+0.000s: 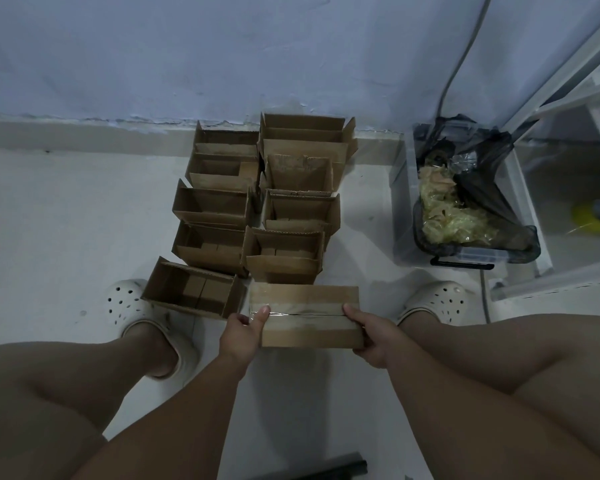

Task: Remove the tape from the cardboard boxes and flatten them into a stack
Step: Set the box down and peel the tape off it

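Both hands (241, 332) (373, 341) clasp taped box's (307, 317) ends.

We see off-white slip-on clogs on both feet: left clog (129, 306) and right clog (437, 301), each with round vent holes across the toe. Left hand (241, 332), right hand (371, 337), forearms and legs all show bare in our view.
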`<state>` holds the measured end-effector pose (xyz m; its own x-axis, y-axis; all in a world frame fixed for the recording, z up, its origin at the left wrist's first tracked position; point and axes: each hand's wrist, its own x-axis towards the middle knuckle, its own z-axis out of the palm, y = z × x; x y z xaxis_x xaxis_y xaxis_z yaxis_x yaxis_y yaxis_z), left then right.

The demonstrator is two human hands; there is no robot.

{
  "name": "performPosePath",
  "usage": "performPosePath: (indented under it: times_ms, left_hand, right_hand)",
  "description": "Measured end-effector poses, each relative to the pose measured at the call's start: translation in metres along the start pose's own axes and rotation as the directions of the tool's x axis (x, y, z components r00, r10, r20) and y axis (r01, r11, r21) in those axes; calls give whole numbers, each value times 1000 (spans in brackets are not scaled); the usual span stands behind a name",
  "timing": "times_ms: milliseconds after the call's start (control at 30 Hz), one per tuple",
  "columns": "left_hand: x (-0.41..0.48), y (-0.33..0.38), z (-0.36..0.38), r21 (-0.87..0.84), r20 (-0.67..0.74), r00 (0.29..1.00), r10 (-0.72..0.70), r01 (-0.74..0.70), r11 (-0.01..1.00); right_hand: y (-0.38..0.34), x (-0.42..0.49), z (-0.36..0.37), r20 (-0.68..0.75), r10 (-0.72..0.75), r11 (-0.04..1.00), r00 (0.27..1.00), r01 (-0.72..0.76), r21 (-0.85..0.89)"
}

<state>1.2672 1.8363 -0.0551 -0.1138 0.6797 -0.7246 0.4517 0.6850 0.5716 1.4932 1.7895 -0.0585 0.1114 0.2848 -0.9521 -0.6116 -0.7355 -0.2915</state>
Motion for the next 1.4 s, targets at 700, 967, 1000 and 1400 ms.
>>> performPosePath:
  times_ms: [700,967,1000,1400]
  left_hand:
    - [-8,7,0,-41,8,1000,-23,23,999]
    - [-14,8,10,47,-130,979,159,-154,987]
    - [-17,8,11,94,-156,965,213,-200,975]
    - [-26,5,50,784,439,725,531,-597,168]
  right_hand:
    - [3,3,-3,-41,-69,973,997,77,219]
    - [-3,0,4,-158,-34,995,987,48,86]
    - [-3,-3,5,-162,-26,997,987,38,70]
    - [0,2,13,-221,-493,650,842,187,-737]
